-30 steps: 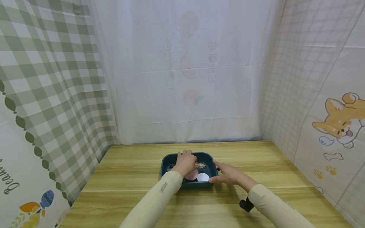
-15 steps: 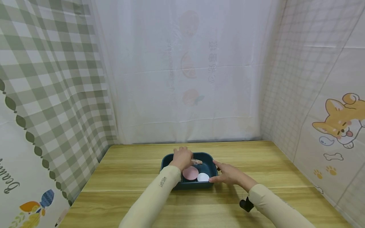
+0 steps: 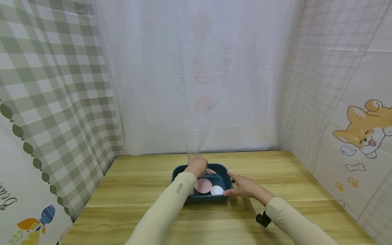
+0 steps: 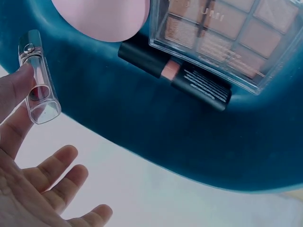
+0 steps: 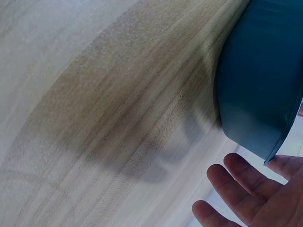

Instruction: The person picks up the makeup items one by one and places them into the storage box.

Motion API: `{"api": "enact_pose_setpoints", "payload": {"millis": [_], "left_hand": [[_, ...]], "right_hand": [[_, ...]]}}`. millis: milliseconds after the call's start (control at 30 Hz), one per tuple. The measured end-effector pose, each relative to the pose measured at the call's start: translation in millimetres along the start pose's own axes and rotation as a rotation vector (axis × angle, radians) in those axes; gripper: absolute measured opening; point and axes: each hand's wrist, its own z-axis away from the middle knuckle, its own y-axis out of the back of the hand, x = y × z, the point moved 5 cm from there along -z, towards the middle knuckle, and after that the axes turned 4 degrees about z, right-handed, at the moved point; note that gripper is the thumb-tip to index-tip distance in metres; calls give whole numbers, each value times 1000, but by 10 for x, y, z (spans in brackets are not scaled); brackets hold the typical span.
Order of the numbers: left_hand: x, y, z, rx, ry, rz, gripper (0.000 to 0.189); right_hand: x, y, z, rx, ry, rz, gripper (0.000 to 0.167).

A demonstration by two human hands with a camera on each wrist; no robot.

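Observation:
A dark blue tray (image 3: 206,199) stands on the wooden table. My left hand (image 3: 197,166) is over its back left part, pinching a clear lipstick tube (image 4: 43,75) between thumb and index finger; the other fingers are spread out. In the left wrist view, a black lip crayon with a pinkish band (image 4: 201,90) lies in the tray beside a clear-lidded eyeshadow palette (image 4: 229,33). A pink round compact (image 3: 203,186) and a white round item (image 3: 216,190) lie at the tray's front. My right hand (image 3: 246,188) touches the tray's right rim, fingers loosely extended.
A small black object (image 3: 263,219) shows under the right wrist. Wood table surface (image 3: 137,190) surrounds the tray. A white cloth (image 3: 196,112) hangs behind, with a green checked cloth (image 3: 58,78) at left and a dog-print cloth (image 3: 346,163) at right.
My left hand has shifted slightly left and back over the tray, and the pink compact shows more fully. The right hand keeps its place at the rim.

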Motion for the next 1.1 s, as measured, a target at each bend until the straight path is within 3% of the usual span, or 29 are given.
{"api": "enact_pose_setpoints", "payload": {"millis": [333,733,1100], "left_hand": [[137,-99,-60,-37,-13,-147,36],[185,-177,-95,-78,-5,-177,38],[204,-206,-90,-63,-19,-212,30]], "right_hand": [[-2,7,13,3,7,-18,100],[-2,5,6,-2,-5,-22,100],[-13,14,19,-3,-3,-10,100]]}}
